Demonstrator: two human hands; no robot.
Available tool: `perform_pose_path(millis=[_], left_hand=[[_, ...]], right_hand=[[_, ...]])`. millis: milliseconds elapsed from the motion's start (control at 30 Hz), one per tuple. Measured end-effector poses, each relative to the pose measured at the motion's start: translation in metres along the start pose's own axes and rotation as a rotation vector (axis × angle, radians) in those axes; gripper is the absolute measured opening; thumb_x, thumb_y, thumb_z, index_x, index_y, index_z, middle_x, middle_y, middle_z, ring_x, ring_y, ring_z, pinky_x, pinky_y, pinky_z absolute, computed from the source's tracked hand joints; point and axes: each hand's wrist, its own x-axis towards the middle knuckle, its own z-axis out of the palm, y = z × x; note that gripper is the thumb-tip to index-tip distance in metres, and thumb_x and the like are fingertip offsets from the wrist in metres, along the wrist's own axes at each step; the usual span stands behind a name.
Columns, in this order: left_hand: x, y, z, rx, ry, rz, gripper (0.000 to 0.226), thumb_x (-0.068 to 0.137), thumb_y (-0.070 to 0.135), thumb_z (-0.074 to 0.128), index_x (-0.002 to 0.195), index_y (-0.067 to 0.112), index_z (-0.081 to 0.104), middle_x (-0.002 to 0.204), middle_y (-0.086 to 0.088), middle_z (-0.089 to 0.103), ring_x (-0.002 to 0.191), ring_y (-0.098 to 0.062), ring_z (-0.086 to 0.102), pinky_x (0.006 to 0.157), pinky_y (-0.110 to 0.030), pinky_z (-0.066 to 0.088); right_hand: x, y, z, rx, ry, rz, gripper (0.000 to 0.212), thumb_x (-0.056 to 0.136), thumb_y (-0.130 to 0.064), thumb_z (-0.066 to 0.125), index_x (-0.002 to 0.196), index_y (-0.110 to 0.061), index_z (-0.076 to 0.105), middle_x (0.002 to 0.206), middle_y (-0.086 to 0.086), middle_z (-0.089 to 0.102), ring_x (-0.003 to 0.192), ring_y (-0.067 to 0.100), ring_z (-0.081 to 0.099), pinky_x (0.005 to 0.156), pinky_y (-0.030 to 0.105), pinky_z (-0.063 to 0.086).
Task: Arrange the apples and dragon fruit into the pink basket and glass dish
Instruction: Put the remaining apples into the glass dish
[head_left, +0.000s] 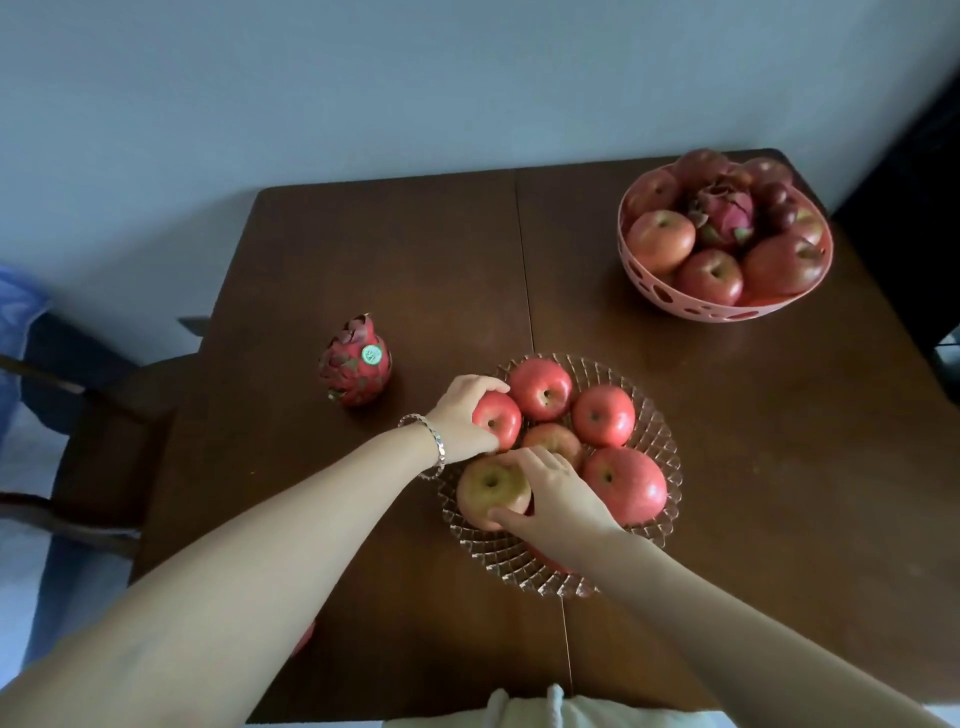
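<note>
The glass dish sits mid-table with several red apples in it. My left hand, with a bracelet at the wrist, grips a red apple at the dish's left rim. My right hand holds a yellowish-red apple at the dish's front left. A dragon fruit with a green sticker stands upright on the table, left of the dish. The pink basket at the back right holds several apples and another dragon fruit.
The brown wooden table stands against a pale wall. A chair sits at its left side. A dark object borders the right edge. A red thing peeks from under my left forearm.
</note>
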Motion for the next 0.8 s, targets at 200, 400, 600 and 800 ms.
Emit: perform_pose_path(millis=[200,400,600,800], left_hand=[[-0.009,0.007,0.026,-0.038,0.272,-0.083,0.064,0.082,0.017,0.063,0.139,0.015,0.035,0.145,-0.01,0.028,0.134,-0.027,0.032,0.11,-0.029,0.026],[-0.019,0.012,0.058,-0.11,0.44,-0.181,0.081,0.081,0.038,0.065,0.146,0.027,0.018,0.152,-0.009,0.012,0.141,-0.026,0.019,0.111,-0.037,0.031],[-0.018,0.011,0.059,-0.116,0.477,-0.201,0.075,0.083,0.035,0.064,0.145,0.032,0.021,0.15,-0.006,0.018,0.138,-0.024,0.021,0.108,-0.034,0.035],[-0.011,0.016,0.055,0.024,0.394,-0.164,0.058,0.091,0.034,0.053,0.141,0.042,0.025,0.155,0.006,0.017,0.13,-0.027,0.025,0.107,-0.035,0.037]], right_hand=[[0.021,0.002,-0.036,0.112,0.074,-0.008,0.029,0.077,-0.014,0.061,0.105,-0.016,0.068,0.102,0.001,0.064,0.098,0.017,0.059,0.087,0.035,0.049],[0.079,0.022,-0.072,-0.047,0.077,0.124,0.057,0.081,-0.026,0.062,0.134,-0.034,0.042,0.131,0.006,0.041,0.121,0.027,0.045,0.097,0.038,0.044],[0.094,0.02,-0.064,-0.183,0.054,0.176,0.052,0.08,-0.051,0.06,0.128,-0.039,0.043,0.119,0.007,0.047,0.095,0.028,0.06,0.082,0.037,0.053],[0.095,0.03,-0.066,-0.121,0.133,0.268,0.053,0.072,-0.062,0.061,0.119,-0.04,0.049,0.111,0.006,0.047,0.092,0.03,0.061,0.082,0.04,0.054]])
